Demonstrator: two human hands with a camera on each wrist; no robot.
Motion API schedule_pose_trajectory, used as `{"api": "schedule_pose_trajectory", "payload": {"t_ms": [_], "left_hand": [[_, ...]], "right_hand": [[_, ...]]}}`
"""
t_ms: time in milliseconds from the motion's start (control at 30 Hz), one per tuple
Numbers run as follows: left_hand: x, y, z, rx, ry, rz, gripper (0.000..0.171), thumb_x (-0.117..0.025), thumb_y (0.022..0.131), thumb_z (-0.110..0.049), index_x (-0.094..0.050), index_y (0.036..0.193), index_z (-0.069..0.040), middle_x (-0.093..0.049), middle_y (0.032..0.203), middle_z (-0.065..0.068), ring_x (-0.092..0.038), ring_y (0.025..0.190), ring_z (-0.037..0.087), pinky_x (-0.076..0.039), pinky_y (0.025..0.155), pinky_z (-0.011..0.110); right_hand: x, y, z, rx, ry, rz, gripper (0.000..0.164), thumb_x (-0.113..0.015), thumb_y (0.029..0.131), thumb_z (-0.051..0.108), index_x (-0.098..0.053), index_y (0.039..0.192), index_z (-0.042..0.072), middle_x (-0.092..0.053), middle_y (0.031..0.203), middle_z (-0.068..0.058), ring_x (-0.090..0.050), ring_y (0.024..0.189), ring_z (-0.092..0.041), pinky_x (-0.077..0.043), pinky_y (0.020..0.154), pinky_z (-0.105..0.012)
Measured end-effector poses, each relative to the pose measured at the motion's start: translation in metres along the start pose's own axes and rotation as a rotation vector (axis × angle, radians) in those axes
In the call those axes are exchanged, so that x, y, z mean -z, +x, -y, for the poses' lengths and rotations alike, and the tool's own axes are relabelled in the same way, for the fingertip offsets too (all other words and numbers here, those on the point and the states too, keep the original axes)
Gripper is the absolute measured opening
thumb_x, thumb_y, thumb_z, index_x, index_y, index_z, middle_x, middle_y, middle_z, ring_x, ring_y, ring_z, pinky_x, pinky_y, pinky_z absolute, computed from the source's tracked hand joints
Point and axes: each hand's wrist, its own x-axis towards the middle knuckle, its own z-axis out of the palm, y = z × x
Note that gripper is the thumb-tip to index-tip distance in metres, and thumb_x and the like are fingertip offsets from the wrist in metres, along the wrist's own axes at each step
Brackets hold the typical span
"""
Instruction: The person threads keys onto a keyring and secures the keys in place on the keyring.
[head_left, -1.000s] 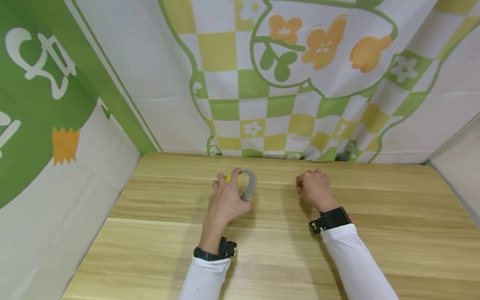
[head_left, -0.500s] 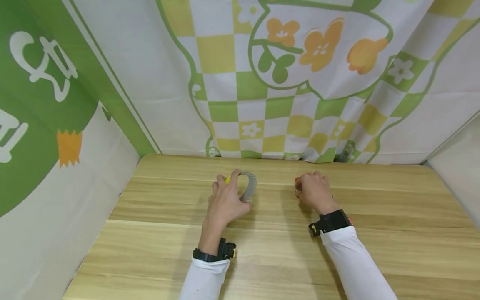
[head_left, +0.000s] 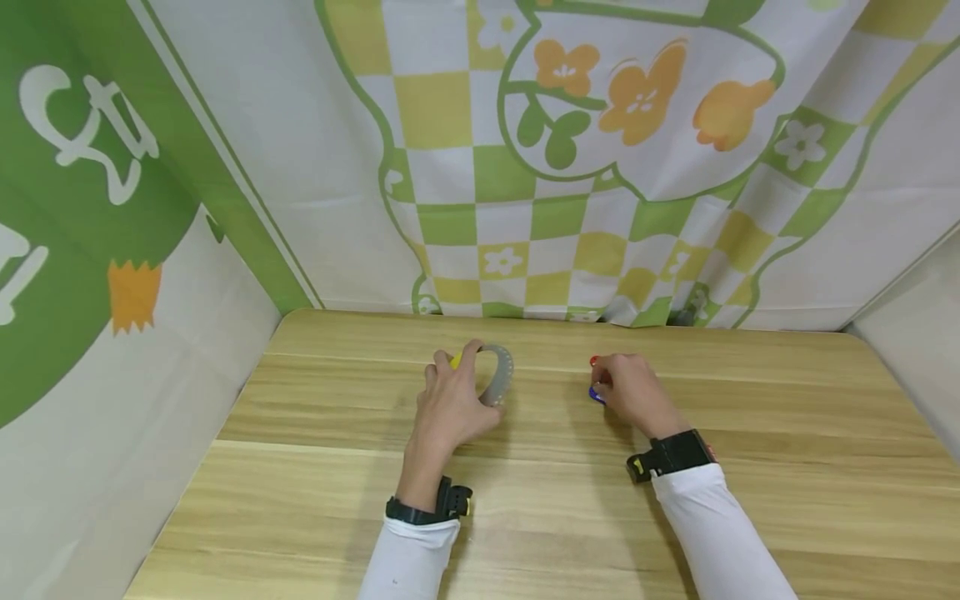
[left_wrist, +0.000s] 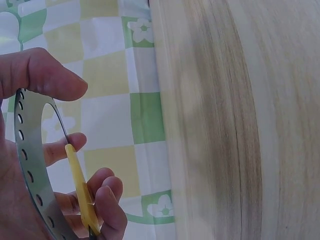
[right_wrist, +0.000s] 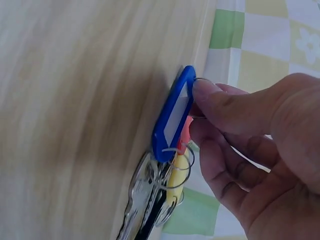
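Observation:
In the head view my left hand point(head_left: 452, 404) holds a grey curved metal band point(head_left: 501, 379) with a row of small holes along its edge. The left wrist view shows its yellow grip point(left_wrist: 82, 192) against my curled fingers, with the thumb over the band's top end. My right hand point(head_left: 633, 392) is over the table at right. The right wrist view shows its thumb and finger pinching at the top end of a blue key tag point(right_wrist: 174, 117). Silver keys point(right_wrist: 137, 187), a yellow key tag point(right_wrist: 176, 175) and a red key tag point(right_wrist: 185, 135) hang together with metal rings.
A wooden table point(head_left: 517, 508) lies under both hands. Along its back edge hangs a checkered green, yellow and white curtain point(head_left: 506, 221). A green and white printed cloth point(head_left: 82, 217) covers the left side.
My right hand has shifted slightly right and its fingers have turned, bringing the blue key tag into sight below the red one. The left hand and metal band have stayed put.

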Motion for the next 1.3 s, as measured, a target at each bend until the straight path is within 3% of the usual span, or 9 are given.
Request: {"api": "schedule_pose_trajectory", "payload": {"t_ms": [267,633,967,1300], "left_hand": [[0.000,0.000,0.000,0.001,0.004,0.000,0.090,-0.071,0.059,-0.037,-0.033,0.140,-0.027,-0.036,0.123,0.023,-0.042,0.101,0.035,-0.040,0.058,0.040],[-0.001,0.000,0.001,-0.007,0.012,-0.009,0.090,-0.071,0.059,-0.039,-0.034,0.140,-0.025,-0.037,0.125,0.025,-0.042,0.103,0.036,-0.041,0.061,0.043],[-0.002,0.001,0.000,-0.010,0.013,-0.009,0.090,-0.072,0.059,-0.039,-0.035,0.140,-0.025,-0.037,0.124,0.024,-0.042,0.104,0.036,-0.041,0.061,0.043],[-0.002,0.000,-0.003,-0.033,0.009,-0.003,0.089,-0.071,0.059,-0.038,-0.035,0.140,-0.026,-0.038,0.122,0.022,-0.042,0.101,0.035,-0.040,0.056,0.039]], "right_hand": [[0.011,-0.004,-0.003,0.056,0.045,-0.079,0.012,-0.062,0.078,0.000,-0.068,0.085,0.008,-0.063,0.085,-0.005,-0.058,0.079,-0.021,-0.046,0.069,-0.035],[0.032,-0.015,0.010,0.085,0.071,-0.234,0.009,-0.064,0.080,0.004,-0.068,0.086,0.009,-0.060,0.083,-0.004,-0.057,0.072,-0.016,-0.045,0.062,-0.030],[0.030,-0.029,0.028,0.037,0.176,-0.280,0.009,-0.066,0.080,0.010,-0.068,0.089,0.013,-0.064,0.081,0.002,-0.057,0.067,-0.009,-0.045,0.057,-0.026],[0.024,-0.036,0.042,0.013,0.311,-0.340,0.011,-0.068,0.079,0.010,-0.070,0.089,0.014,-0.064,0.081,0.004,-0.057,0.069,-0.007,-0.046,0.063,-0.025]]}}
